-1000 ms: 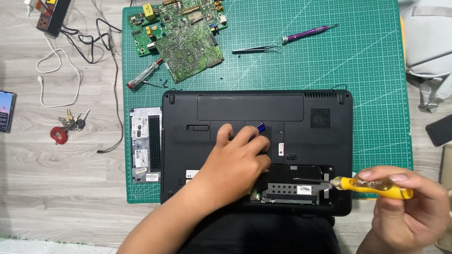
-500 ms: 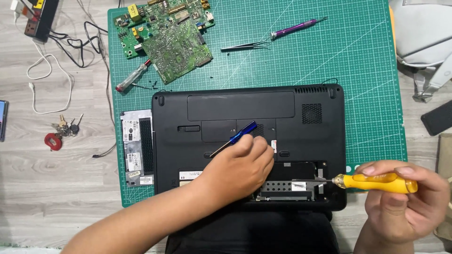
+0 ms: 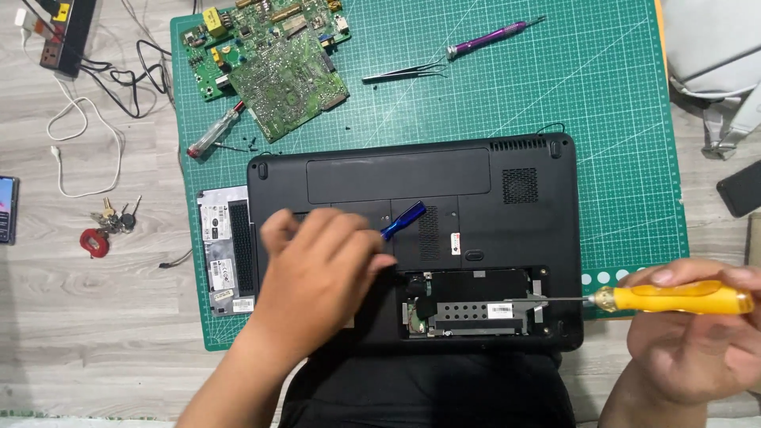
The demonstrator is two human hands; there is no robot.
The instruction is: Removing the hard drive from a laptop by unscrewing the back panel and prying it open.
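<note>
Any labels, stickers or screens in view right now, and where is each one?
Phone screen: far left edge, lit, dark frame.
Grey panel labels: left of the laptop, small white rectangles.
Small white sticker: middle of the laptop base, upright strip.
Drive label: open bay, white rectangle.

We see a black laptop (image 3: pixel 444 198), yellow-handled screwdriver (image 3: pixel 674 298), blue tool (image 3: pixel 403 219), and green gridded mat (image 3: pixel 555 87)
</note>
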